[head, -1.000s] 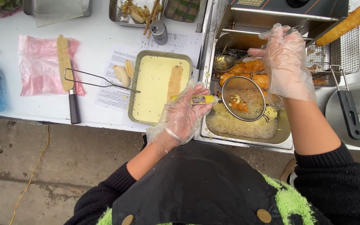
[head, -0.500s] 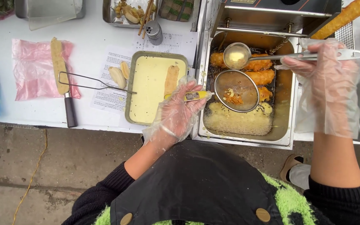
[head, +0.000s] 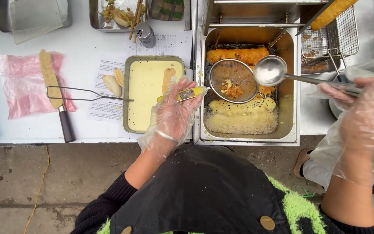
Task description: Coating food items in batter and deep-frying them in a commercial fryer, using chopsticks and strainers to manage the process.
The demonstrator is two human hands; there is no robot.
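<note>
Your left hand is closed round the yellow handle of the skimmer; its mesh bowl sits over the fryer with a few fried scraps in it. Your right hand grips the ladle by the far end of its handle, fingers wrapped round it. Both handles run roughly left-right, and the two bowls meet near mid-fryer, the ladle's just right of the skimmer's and almost touching. The ladle bowl looks empty. The fritters lie under and behind both bowls, the left hand nearer them.
</note>
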